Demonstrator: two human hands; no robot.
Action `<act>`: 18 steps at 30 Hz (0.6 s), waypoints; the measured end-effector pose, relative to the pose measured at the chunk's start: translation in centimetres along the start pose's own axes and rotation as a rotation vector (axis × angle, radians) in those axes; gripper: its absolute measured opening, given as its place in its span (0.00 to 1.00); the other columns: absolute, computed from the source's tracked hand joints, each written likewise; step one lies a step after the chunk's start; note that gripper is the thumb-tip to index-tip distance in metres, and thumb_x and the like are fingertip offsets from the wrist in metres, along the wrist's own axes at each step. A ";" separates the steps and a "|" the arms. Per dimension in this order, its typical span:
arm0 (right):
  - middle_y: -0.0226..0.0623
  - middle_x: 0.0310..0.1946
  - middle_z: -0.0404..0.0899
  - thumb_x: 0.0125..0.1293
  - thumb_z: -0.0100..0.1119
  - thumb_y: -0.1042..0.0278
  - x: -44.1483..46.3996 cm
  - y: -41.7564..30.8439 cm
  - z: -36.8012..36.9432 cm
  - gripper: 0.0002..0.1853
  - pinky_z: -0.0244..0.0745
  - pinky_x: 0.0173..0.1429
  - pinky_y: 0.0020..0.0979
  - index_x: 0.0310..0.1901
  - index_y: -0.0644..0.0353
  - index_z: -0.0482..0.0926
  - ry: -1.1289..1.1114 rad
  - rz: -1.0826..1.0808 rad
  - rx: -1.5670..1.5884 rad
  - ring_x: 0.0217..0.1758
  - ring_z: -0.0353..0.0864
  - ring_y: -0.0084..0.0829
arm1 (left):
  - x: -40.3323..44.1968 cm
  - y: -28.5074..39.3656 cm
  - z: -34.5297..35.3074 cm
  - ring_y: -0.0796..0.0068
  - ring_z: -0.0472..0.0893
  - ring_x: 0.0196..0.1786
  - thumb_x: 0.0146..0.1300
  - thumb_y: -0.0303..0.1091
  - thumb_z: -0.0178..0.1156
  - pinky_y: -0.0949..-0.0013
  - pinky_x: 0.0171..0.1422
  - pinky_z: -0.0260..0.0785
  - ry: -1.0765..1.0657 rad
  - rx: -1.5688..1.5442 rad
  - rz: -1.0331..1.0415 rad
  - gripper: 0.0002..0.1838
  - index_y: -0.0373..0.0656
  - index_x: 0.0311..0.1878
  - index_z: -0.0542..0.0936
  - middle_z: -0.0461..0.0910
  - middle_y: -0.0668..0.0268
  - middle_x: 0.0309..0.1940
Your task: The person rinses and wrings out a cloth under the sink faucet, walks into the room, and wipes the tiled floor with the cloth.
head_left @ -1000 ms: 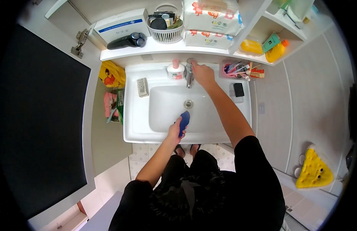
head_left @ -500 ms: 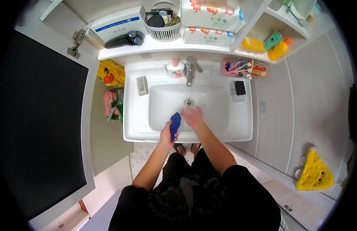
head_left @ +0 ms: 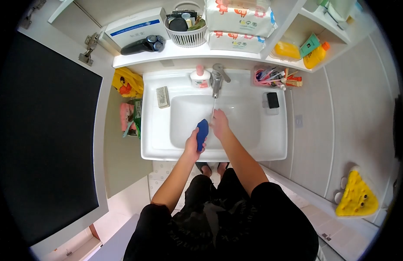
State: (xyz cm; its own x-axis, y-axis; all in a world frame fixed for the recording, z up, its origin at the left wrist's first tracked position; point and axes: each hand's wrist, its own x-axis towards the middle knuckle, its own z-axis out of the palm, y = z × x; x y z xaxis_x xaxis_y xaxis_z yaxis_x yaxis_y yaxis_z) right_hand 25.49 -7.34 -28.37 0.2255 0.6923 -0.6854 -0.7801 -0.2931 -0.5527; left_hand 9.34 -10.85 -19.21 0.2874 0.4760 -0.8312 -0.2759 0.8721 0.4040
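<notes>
My left hand is wrapped round a flat, oblong blue object with a pointed upper end; its exact kind is unclear. It is held over the front part of the white sink. Just right of it, my right hand is beneath the tap with its fingers apart, somewhat blurred, and holds nothing that I can see. A thin stream of water runs from the metal faucet down to this hand. The drain is hidden behind the right hand.
A soap bar and a pump bottle stand on the sink's rim. At the right are a toothbrush holder and a small black-topped box. Above runs a shelf; a mirrored cabinet door hangs open at the left.
My right hand has moved up and turned more edge-on in the water, covering the drain. My left hand has raised the blue object slightly. The view has shifted a little.
</notes>
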 end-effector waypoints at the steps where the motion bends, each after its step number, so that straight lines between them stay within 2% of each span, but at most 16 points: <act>1: 0.32 0.62 0.78 0.76 0.48 0.34 -1.5 -0.6 0.0 0.31 0.58 0.75 0.51 0.59 0.57 0.75 0.002 0.022 -0.020 0.67 0.68 0.32 | 0.2 0.2 0.2 0.80 0.71 0.20 0.73 0.60 0.57 0.76 0.20 0.58 -0.065 -0.055 -0.057 0.24 0.47 0.51 0.78 0.80 0.68 0.32; 3: 0.35 0.63 0.78 0.76 0.51 0.36 -3.8 -1.6 -0.2 0.30 0.62 0.74 0.50 0.62 0.56 0.74 0.005 0.067 -0.058 0.66 0.71 0.33 | 0.5 0.4 0.4 0.82 0.70 0.19 0.73 0.60 0.57 0.77 0.19 0.58 -0.195 -0.162 -0.171 0.24 0.47 0.52 0.78 0.80 0.69 0.31; 6: 0.41 0.62 0.81 0.77 0.53 0.42 -4.6 -3.0 -1.2 0.26 0.72 0.67 0.44 0.61 0.57 0.75 -0.220 0.243 0.197 0.61 0.78 0.36 | 0.6 0.0 0.9 0.85 0.69 0.18 0.73 0.60 0.56 0.79 0.19 0.58 -0.310 -0.362 -0.362 0.24 0.46 0.51 0.77 0.80 0.70 0.31; 9: 0.45 0.56 0.85 0.79 0.55 0.46 -6.1 -3.2 -0.8 0.22 0.78 0.60 0.35 0.55 0.59 0.78 -0.352 0.234 0.119 0.54 0.84 0.35 | 0.9 -0.4 1.6 0.85 0.70 0.19 0.73 0.63 0.55 0.80 0.20 0.59 -0.328 -0.414 -0.397 0.26 0.46 0.49 0.77 0.79 0.71 0.30; 12: 0.46 0.52 0.87 0.79 0.57 0.50 -5.0 -3.2 -0.8 0.20 0.83 0.52 0.33 0.52 0.62 0.78 -0.272 0.181 -0.089 0.49 0.88 0.35 | 1.7 -0.2 2.2 0.85 0.71 0.19 0.72 0.64 0.58 0.81 0.20 0.61 -0.308 -0.382 -0.328 0.27 0.46 0.48 0.78 0.79 0.71 0.28; 15: 0.46 0.47 0.88 0.78 0.60 0.49 -3.3 -3.3 -1.0 0.21 0.85 0.42 0.32 0.50 0.63 0.77 -0.280 0.194 -0.211 0.40 0.89 0.34 | 2.3 -0.4 3.6 0.84 0.71 0.18 0.71 0.64 0.61 0.78 0.20 0.61 -0.143 -0.034 -0.092 0.27 0.46 0.45 0.80 0.79 0.71 0.27; 18: 0.44 0.44 0.88 0.77 0.62 0.49 -1.7 -3.2 -0.7 0.21 0.84 0.37 0.32 0.50 0.62 0.77 -0.269 0.219 -0.282 0.36 0.90 0.34 | 3.4 -0.6 4.3 0.81 0.72 0.18 0.71 0.63 0.63 0.74 0.20 0.63 0.097 0.406 0.141 0.25 0.47 0.39 0.81 0.79 0.71 0.25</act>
State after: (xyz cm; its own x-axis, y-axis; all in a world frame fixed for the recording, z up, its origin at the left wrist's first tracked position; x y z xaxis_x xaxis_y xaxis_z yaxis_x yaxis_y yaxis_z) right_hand 28.01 -8.06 -25.72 -0.1163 0.7301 -0.6734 -0.5948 -0.5941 -0.5415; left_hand 14.42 -9.28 -20.69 0.1802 0.5978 -0.7811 0.0821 0.7822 0.6176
